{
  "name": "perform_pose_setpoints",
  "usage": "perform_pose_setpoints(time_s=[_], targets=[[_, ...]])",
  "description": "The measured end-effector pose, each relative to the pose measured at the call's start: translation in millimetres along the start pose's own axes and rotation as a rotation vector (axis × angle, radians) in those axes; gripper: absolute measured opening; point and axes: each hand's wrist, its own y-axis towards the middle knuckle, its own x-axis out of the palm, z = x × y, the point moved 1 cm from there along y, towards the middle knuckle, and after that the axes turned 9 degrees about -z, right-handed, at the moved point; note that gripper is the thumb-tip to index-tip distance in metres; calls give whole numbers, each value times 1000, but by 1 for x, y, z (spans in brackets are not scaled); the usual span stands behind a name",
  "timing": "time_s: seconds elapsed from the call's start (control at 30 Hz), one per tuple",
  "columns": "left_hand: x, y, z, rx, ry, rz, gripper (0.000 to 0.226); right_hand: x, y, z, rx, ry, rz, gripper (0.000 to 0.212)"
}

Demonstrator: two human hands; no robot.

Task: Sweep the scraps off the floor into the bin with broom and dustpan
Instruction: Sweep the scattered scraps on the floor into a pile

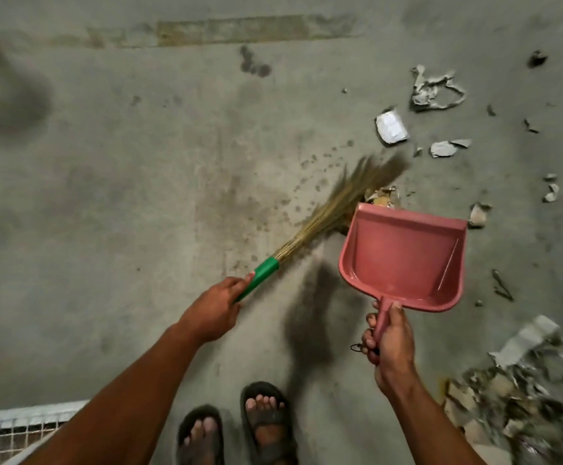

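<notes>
Floor (139,169): bare concrete, stained. The left and centre carry no visible scraps; the right side is littered.

Largest debris: a heap of torn cardboard and paper (521,391) at lower right, blurred, not yet touched by the look of it. Judged the bulk of the remaining work.

Dustpan (404,260): pink plastic, held by the right hand (389,340), whose fingers wrap its handle. The pan's open lip points away from the person; whether the lip touches the floor I cannot tell. The tray looks empty, so no load is collected in it.

Broom (327,213): grass bristles with a green grip, held by the left hand (214,310), fingers closed round the grip. The bristle tips are motion-blurred and lie just beside the pan's far left corner.

Crumpled scrap (382,196): right at the pan's lip, touching the bristles. Judged the piece being worked now.

Loose scraps beyond: a grey crumpled sheet (436,90), a white paper piece (390,127), smaller fragments scattered rightward.

Bin: not in view.

Progress estimate: early to middle. Most scraps are uncollected, and nothing visible is emptied.
</notes>
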Motion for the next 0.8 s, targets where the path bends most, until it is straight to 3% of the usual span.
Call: perform_pose_setpoints(time_s=[0.17,0.37,0.53,0.8], targets=[[-8,-20,14,49,-17,190,75,-33,-13,-22,-49,96,84,35],[-38,3,27,-230,-100,266,72,-69,-26,-21,-86,146,155,36],[-28,42,32,-433,-73,46,74,-78,-37,0,-94,177,185,37],[43,13,84,-109,137,-326,78,-79,-65,28,-84,244,253,32]])
